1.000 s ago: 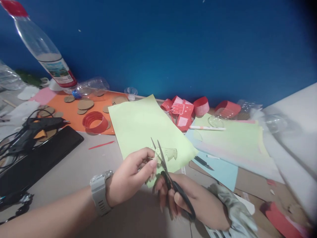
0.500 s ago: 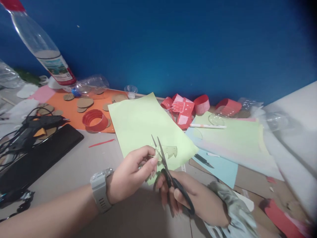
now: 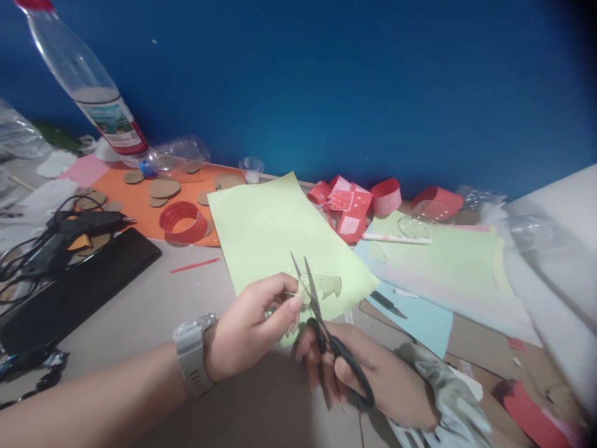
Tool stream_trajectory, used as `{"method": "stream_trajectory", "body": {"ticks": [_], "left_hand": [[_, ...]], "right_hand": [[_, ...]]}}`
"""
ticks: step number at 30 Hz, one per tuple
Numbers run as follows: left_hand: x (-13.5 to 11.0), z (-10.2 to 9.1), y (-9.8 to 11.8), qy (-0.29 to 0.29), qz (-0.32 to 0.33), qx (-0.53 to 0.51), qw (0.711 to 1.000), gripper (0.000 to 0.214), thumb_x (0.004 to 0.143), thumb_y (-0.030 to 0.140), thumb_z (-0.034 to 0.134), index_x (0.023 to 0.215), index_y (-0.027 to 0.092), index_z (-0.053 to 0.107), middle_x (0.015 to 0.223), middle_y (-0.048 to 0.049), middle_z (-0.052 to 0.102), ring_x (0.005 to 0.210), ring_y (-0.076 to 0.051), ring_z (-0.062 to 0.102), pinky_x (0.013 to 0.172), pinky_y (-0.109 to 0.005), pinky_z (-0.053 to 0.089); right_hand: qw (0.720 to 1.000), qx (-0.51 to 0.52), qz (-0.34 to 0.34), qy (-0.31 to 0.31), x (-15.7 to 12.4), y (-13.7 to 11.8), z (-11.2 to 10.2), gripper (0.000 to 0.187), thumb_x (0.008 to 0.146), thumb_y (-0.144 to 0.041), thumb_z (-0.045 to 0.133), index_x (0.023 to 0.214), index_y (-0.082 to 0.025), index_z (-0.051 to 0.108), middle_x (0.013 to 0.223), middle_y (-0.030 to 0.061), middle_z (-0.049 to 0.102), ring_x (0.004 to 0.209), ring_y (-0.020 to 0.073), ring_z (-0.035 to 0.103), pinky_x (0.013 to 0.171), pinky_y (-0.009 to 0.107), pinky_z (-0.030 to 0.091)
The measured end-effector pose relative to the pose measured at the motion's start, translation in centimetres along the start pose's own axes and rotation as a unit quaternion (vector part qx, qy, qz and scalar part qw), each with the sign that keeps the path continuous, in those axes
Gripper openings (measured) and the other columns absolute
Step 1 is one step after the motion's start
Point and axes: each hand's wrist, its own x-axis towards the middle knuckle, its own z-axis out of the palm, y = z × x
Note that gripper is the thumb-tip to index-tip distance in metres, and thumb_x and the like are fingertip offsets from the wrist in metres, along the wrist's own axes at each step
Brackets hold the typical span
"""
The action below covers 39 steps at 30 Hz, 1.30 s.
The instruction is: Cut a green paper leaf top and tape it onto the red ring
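My left hand [image 3: 252, 323], with a pale watch on its wrist, pinches the near edge of a light green paper sheet [image 3: 270, 230] that lies across the table. My right hand [image 3: 368, 379] grips black-handled scissors [image 3: 326, 323], its fingers through the loops. The blades are slightly apart and point away from me into the sheet's near edge. Beside the blades a drawn outline [image 3: 326, 285] shows on the paper.
A black glue gun [image 3: 69, 230] with cable and a dark flat board [image 3: 79, 286] lie left. Behind are an orange sheet with cardboard discs, a red plastic ring [image 3: 183, 221], a tilted clear bottle [image 3: 88, 87]. Red paper bands [image 3: 354, 205], a white pen and pastel sheets lie right.
The view has shifted slightly; both hands, the scissors and the green sheet keep nearly the same pose, with the blades still at the drawn outline.
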Motion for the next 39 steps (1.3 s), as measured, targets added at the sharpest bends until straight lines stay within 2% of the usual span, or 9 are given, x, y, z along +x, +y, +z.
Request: {"method": "stream_trajectory", "body": {"ticks": [8,22,31,39], "left_hand": [[0.1,0.0,0.0,0.020,-0.005,0.026,0.999,0.021,0.095,0.030,0.042,0.078,0.018,0.047,0.067,0.0031,0.049,0.060,-0.009,0.043,0.058,-0.022,0.037],[0.0,0.4,0.1,0.018,-0.026,-0.049,0.998,0.023,0.095,0.033,0.043,0.079,0.018,0.046,0.062,0.0049,0.050,0.057,-0.008,0.043,0.056,-0.020,0.036],[0.0,0.5,0.2,0.016,-0.016,-0.042,0.999,0.022,0.096,0.032,0.043,0.078,0.019,0.046,0.058,0.0050,0.053,0.057,-0.008,0.044,0.057,-0.019,0.036],[0.0,0.4,0.1,0.016,-0.023,-0.038,0.999,0.022,0.095,0.033,0.043,0.079,0.019,0.046,0.062,0.0044,0.051,0.057,-0.009,0.044,0.057,-0.021,0.036]], "right_hand": [[1.000,0.012,-0.018,0.000,-0.1,0.5,-0.1,0.064,0.078,-0.077,0.042,0.098,-0.017,0.052,0.077,0.0051,0.057,0.051,0.0109,0.050,0.047,0.022,0.038],[1.000,0.021,-0.015,0.012,0.0,-0.3,-0.1,0.062,0.076,-0.075,0.047,0.096,-0.017,0.054,0.070,0.0027,0.055,0.051,0.0116,0.051,0.047,0.021,0.041],[0.999,0.032,-0.011,0.022,-0.2,-0.3,0.0,0.061,0.075,-0.076,0.049,0.092,-0.017,0.053,0.065,-0.0002,0.050,0.048,0.0108,0.048,0.048,0.022,0.042],[0.999,0.039,-0.013,0.007,0.1,-0.2,0.0,0.064,0.075,-0.077,0.047,0.095,-0.017,0.053,0.067,0.0006,0.051,0.048,0.0098,0.047,0.046,0.021,0.041]]}}
